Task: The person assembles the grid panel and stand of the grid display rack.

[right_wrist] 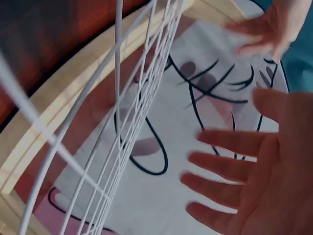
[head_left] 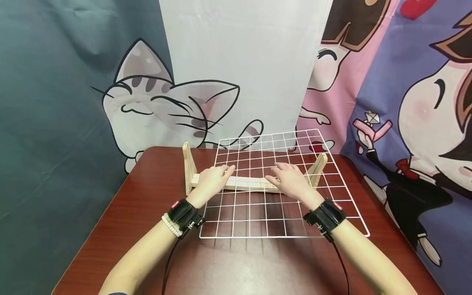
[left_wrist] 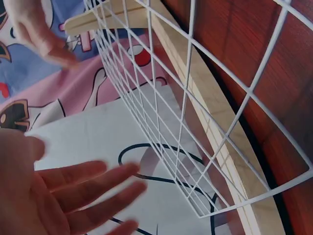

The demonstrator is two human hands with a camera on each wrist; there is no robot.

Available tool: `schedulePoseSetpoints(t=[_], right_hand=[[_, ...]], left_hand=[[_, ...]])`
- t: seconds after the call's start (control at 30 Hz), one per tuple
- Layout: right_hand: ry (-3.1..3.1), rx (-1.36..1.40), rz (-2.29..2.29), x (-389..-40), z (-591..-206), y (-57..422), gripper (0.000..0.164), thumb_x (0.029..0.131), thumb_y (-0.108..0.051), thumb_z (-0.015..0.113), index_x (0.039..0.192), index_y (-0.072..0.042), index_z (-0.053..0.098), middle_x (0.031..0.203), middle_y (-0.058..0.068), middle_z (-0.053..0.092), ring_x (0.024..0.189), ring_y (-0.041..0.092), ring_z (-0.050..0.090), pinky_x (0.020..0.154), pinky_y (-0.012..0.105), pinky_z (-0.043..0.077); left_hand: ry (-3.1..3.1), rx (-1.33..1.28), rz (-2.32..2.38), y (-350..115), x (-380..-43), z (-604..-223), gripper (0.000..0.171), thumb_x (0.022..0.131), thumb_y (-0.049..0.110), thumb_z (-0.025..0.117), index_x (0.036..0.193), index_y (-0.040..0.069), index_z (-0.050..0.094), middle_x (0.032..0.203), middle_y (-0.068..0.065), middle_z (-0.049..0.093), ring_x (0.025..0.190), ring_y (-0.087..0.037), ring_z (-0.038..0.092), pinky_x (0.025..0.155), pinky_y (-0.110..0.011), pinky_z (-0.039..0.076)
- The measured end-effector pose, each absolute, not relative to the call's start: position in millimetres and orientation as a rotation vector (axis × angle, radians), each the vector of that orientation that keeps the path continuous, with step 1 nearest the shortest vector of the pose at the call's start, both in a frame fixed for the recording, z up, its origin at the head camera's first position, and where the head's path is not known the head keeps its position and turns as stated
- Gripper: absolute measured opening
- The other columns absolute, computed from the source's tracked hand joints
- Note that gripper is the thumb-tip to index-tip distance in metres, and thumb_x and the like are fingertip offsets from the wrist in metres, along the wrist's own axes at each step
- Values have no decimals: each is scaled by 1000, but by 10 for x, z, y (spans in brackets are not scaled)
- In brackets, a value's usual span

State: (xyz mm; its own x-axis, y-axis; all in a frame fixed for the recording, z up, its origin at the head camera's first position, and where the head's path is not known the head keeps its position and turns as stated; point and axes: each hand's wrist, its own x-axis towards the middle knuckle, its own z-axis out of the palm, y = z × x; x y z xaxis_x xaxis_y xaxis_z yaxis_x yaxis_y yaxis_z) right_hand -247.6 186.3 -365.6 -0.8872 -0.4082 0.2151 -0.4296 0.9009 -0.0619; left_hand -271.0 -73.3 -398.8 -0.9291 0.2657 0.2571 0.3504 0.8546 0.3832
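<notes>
A white wire grid panel (head_left: pixel 258 237) leans across a pale wooden stand (head_left: pixel 189 166), which has an upright at each end and a flat crossbar between them. My left hand (head_left: pixel 212 180) hovers above the grid's left part, fingers extended towards the middle. Above the right part is my right hand (head_left: pixel 291 180), its fingers spread and reaching inward. Both wrist views show bare palms facing the wires, with a gap between the fingers and the grid (right_wrist: pixel 78 166). Nothing is held in either hand.
The stand is on a reddish-brown wooden table (head_left: pixel 125 221). Behind the table hangs a cloth backdrop (head_left: pixel 243 49) with a cartoon cat and figures. A black cable (head_left: pixel 167 262) trails from the left wrist strap and another (head_left: pixel 343 262) from the right.
</notes>
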Motion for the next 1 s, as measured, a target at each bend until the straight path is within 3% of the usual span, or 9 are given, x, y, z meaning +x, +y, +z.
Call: schedulePoseSetpoints(t=[0.07,0.1,0.2,0.33,0.57,0.73,0.83,1.0], right_hand=[[-2853,680,145,-2478,-3666,1930,33,95,-33,58,106,-4,68,117,18,66,108,37,63,91,54,48],[-2856,693,149,-2476,-3671,1968,29,94,-31,59,101,-5,69,112,16,67,103,35,65,87,53,49],[-2881,717,186,-2463,-3676,2100,25,94,-29,58,94,-7,71,104,14,68,95,33,66,80,51,50],[-2946,703,295,-2410,-3625,2297,27,96,-29,57,100,-6,70,105,14,67,97,34,66,84,53,51],[-2992,576,513,-2183,-3410,2654,29,97,-28,57,109,-5,68,113,17,65,109,39,61,93,56,47],[-2964,471,565,-2033,-3364,2974,32,98,-28,55,112,-2,67,117,21,63,111,37,59,93,55,46],[-2947,392,589,-1964,-3396,3141,33,99,-29,54,112,-1,65,119,23,61,111,39,58,92,55,45],[-2940,271,652,-1889,-3502,3340,42,100,-31,52,121,4,57,127,30,53,120,45,48,96,60,39]], left_hand=[[-2819,-462,-637,-769,-2707,-4007,35,100,40,47,93,15,71,71,-3,67,64,-22,63,48,-32,41],[-2824,-452,-641,-791,-2705,-4023,32,98,38,50,87,15,70,64,-1,62,57,-20,58,44,-29,36],[-2834,-431,-627,-856,-2707,-4082,26,96,33,54,80,17,68,59,4,56,52,-14,50,43,-25,30],[-2861,-404,-598,-928,-2719,-4147,26,95,29,55,74,18,65,60,4,56,54,-12,50,44,-25,31],[-2927,-379,-637,-1074,-2769,-4229,25,93,29,55,89,10,73,77,-4,71,68,-20,63,58,-32,46],[-2983,-270,-752,-1213,-2826,-4379,36,98,38,50,85,10,67,75,-5,67,73,-23,62,61,-34,46],[-3022,-168,-814,-1282,-2831,-4477,37,99,42,48,92,11,68,87,-7,70,83,-25,65,63,-37,48],[-3040,-72,-877,-1347,-2822,-4628,33,97,37,51,104,11,69,99,-8,71,94,-28,66,78,-45,51]])
